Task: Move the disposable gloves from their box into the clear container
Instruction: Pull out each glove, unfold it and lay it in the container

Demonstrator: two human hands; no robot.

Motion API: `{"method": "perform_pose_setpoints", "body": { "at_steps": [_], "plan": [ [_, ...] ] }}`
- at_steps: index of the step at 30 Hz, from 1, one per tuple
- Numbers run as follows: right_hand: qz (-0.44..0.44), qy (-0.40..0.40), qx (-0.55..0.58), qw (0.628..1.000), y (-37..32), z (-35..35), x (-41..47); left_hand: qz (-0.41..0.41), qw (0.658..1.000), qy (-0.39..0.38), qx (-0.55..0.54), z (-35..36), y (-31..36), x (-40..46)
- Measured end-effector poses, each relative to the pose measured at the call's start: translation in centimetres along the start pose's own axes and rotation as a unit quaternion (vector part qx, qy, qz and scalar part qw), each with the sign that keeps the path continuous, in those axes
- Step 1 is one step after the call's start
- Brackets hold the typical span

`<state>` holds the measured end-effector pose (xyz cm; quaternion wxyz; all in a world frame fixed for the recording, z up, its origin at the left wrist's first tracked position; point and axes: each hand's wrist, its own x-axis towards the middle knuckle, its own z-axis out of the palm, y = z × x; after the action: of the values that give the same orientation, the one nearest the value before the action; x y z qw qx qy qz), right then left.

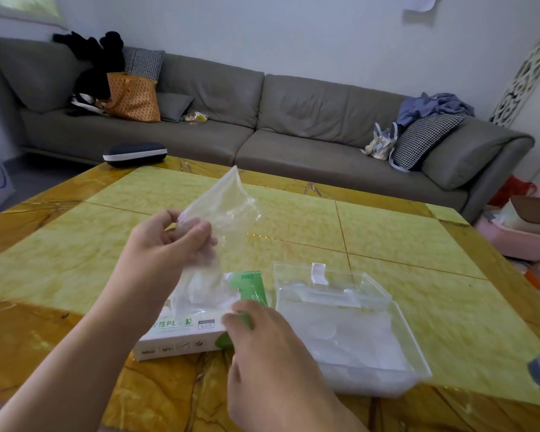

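Observation:
A white and green glove box [181, 336] lies on the yellow table [387, 232], in front of me. Above it my left hand [166, 241] grips a clear disposable glove [222, 207], lifted up, its lower end trailing down to the box opening. My right hand [262, 344] rests on the right end of the box, its fingertips at the box top near the glove's lower end. The clear container [418, 353] stands just right of the box, lid tilted open at its back, with several clear gloves lying inside.
A dark glasses case [134, 153] lies at the table's far left edge. A grey sofa [293, 129] with bags, cushions and clothes runs along the wall behind. Pink tubs [518, 241] stand on the floor to the right.

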<state>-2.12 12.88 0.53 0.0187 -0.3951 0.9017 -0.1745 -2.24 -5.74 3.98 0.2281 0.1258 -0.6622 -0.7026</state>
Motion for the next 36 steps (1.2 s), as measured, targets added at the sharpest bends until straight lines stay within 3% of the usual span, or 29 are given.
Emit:
{"method": "perform_pose_setpoints", "body": {
  "at_steps": [3, 5, 7, 9, 11, 15, 18, 21, 24, 27, 30, 36],
  "plan": [
    [0.038, 0.149, 0.142, 0.978, 0.6, -2.0, -0.1, -0.02, 0.997, -0.037, -0.069, 0.6, -0.1, -0.4],
    [0.084, 0.278, 0.223, 0.931, 2.4, -3.2, 0.0, -0.03, 0.994, -0.057, -0.089, 1.1, 0.0, -0.7],
    [0.124, 0.326, 0.344, 0.872, 4.3, -4.8, 0.0, -0.031, 0.993, -0.084, -0.074, 1.6, 0.4, -1.4],
    [0.12, 0.27, 0.471, 0.831, 5.6, -6.2, -0.1, -0.027, 0.992, -0.115, -0.03, 2.4, 0.8, -2.2],
    [0.096, 0.206, 0.534, 0.814, 6.1, -6.9, -0.2, -0.016, 0.989, -0.149, 0.011, 3.4, 1.0, -3.0],
    [0.078, 0.215, 0.498, 0.836, 5.9, -6.9, -0.2, -0.004, 0.972, -0.224, 0.073, 5.0, 0.9, -4.1],
    [0.082, 0.203, 0.505, 0.835, 6.1, -6.9, -0.4, -0.047, 0.964, -0.263, -0.004, 5.0, 1.0, -4.2],
    [0.091, 0.168, 0.548, 0.814, 6.6, -7.2, -0.8, -0.066, 0.972, -0.197, -0.11, 5.4, 1.0, -3.9],
    [0.101, 0.148, 0.55, 0.816, 7.4, -7.2, -1.2, -0.03, 0.979, -0.124, -0.162, 5.6, 0.5, -3.6],
    [0.097, 0.131, 0.545, 0.822, 8.1, -7.6, -1.6, 0.02, 0.991, -0.089, -0.093, 5.5, 0.2, -3.6],
    [0.1, 0.118, 0.559, 0.815, 8.5, -7.8, -1.8, 0.047, 0.993, -0.107, -0.027, 5.6, 0.0, -3.7],
    [0.089, 0.185, 0.516, 0.831, 9.3, -7.0, -1.3, 0.079, 0.988, -0.133, 0.008, 5.0, 0.4, -3.6]
  ]
}}
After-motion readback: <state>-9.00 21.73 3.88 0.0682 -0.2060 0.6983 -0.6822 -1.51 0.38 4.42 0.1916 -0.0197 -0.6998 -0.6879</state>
